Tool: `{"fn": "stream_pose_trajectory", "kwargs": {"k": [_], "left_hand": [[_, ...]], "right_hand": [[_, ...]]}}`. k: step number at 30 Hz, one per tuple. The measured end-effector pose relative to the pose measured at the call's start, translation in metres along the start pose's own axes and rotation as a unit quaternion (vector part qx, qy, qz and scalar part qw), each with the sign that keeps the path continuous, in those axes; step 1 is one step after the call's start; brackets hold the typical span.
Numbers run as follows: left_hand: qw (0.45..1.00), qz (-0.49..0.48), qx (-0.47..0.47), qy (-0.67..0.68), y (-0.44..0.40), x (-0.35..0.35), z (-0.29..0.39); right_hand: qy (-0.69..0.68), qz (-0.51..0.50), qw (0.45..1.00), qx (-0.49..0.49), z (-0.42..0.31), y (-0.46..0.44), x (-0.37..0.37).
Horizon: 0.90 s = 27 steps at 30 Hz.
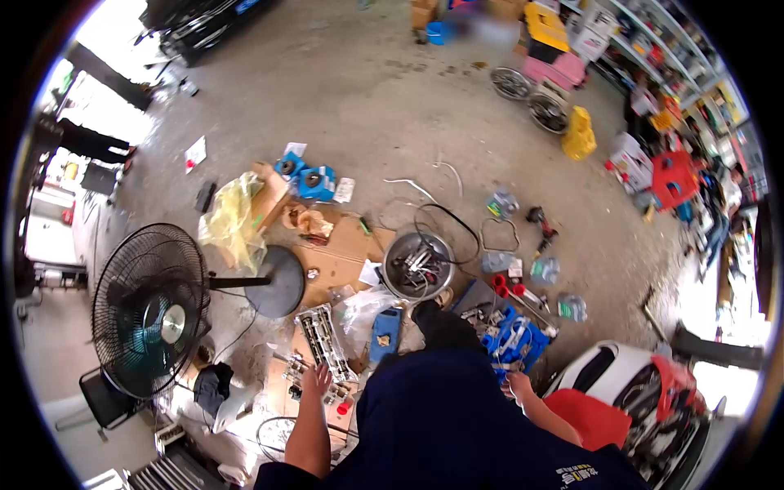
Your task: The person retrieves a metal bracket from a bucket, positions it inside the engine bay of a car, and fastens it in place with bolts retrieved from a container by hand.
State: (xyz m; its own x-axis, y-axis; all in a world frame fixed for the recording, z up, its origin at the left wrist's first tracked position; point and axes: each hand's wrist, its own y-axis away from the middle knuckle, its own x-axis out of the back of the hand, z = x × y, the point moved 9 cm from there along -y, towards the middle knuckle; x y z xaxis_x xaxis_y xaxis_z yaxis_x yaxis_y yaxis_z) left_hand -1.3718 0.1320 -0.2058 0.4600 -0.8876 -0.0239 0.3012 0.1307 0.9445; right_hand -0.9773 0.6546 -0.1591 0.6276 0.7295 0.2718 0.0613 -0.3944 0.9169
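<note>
My left hand (317,380) reaches down at the lower left, its fingers stretched out and apart. It is over small metal engine parts (294,371) laid on cardboard, just below a long silver cylinder head (325,339). A red cup-like piece (344,407) lies close to that hand. My right hand (516,384) is low beside my body, next to blue plastic wrapping (516,339) with metal parts around it. Its fingers are small and partly hidden, so their grip does not show. A blue box (385,333) sits between the cylinder head and my legs.
A metal bowl (418,294) of tools stands ahead of my feet. To the left is a standing fan (151,310) with a round base (278,282). Plastic bottles (572,307) and a red power tool (543,233) lie at right, near a white and red vehicle part (600,367).
</note>
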Motion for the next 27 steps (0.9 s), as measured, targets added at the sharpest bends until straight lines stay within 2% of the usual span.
{"fn": "stream_pose_trajectory", "kwargs": {"k": [2,3,5,7,9,11,13,15,16,17,18,19,21,22,23,24,25,27], "left_hand": [[0.999,0.009,-0.017,-0.036,0.016,-0.057,0.015],[0.998,0.011,-0.018,-0.055,0.022,-0.086,0.022],[0.997,-0.018,-0.019,-0.073,0.004,-0.116,0.03],[0.994,-0.022,0.023,-0.101,-0.018,-0.135,0.034],[0.989,0.007,0.069,-0.134,-0.076,-0.131,0.043],[0.958,0.085,0.158,-0.222,-0.118,-0.147,0.079],[0.977,0.115,0.028,-0.179,-0.105,-0.217,0.103],[0.96,0.079,0.002,-0.269,-0.089,-0.334,0.116],[0.954,0.015,-0.031,-0.298,-0.096,-0.389,0.119],[0.939,0.012,-0.07,-0.336,-0.086,-0.445,0.12],[0.928,-0.05,-0.064,-0.364,-0.095,-0.5,0.113],[0.914,-0.108,-0.058,-0.387,-0.11,-0.547,0.109],[0.889,-0.127,-0.06,-0.435,-0.111,-0.633,0.097],[0.886,-0.17,-0.083,-0.423,-0.113,-0.677,0.088],[0.821,-0.182,-0.065,-0.537,-0.109,-0.715,0.084],[0.827,-0.227,-0.004,-0.514,-0.139,-0.749,0.074],[0.85,-0.148,0.002,-0.505,-0.16,-0.776,0.071],[0.857,-0.148,0.01,-0.493,-0.158,-0.849,0.074]], "right_hand": [[-0.009,0.009,0.998,-0.069,-0.006,-0.019,0.023],[-0.018,-0.015,0.999,-0.046,-0.021,-0.04,0.035],[-0.038,-0.009,0.999,0.017,-0.089,-0.056,0.064],[-0.056,0.017,0.996,0.075,-0.16,-0.053,0.097],[-0.127,0.072,0.972,0.186,-0.237,-0.043,0.127],[-0.184,0.079,0.946,0.256,-0.283,-0.048,0.15],[-0.146,0.178,0.941,0.248,-0.31,-0.032,0.165],[-0.221,0.177,0.932,0.228,-0.312,-0.024,0.165],[-0.178,0.171,0.938,0.244,-0.311,-0.022,0.164],[-0.204,0.169,0.921,0.287,-0.277,-0.061,0.163],[-0.274,0.181,0.921,0.212,-0.263,-0.05,0.15],[-0.164,0.232,0.937,0.205,-0.252,-0.041,0.144],[0.118,0.222,0.962,0.103,-0.163,-0.094,0.114],[-0.165,0.279,0.943,-0.076,-0.085,-0.106,0.09],[-0.262,0.269,0.912,-0.165,-0.063,-0.095,0.059],[-0.293,0.245,0.899,-0.217,-0.064,-0.076,0.032],[-0.3,0.22,0.893,-0.253,-0.078,-0.063,0.005],[-0.234,0.132,0.924,-0.272,-0.131,-0.057,-0.05]]}}
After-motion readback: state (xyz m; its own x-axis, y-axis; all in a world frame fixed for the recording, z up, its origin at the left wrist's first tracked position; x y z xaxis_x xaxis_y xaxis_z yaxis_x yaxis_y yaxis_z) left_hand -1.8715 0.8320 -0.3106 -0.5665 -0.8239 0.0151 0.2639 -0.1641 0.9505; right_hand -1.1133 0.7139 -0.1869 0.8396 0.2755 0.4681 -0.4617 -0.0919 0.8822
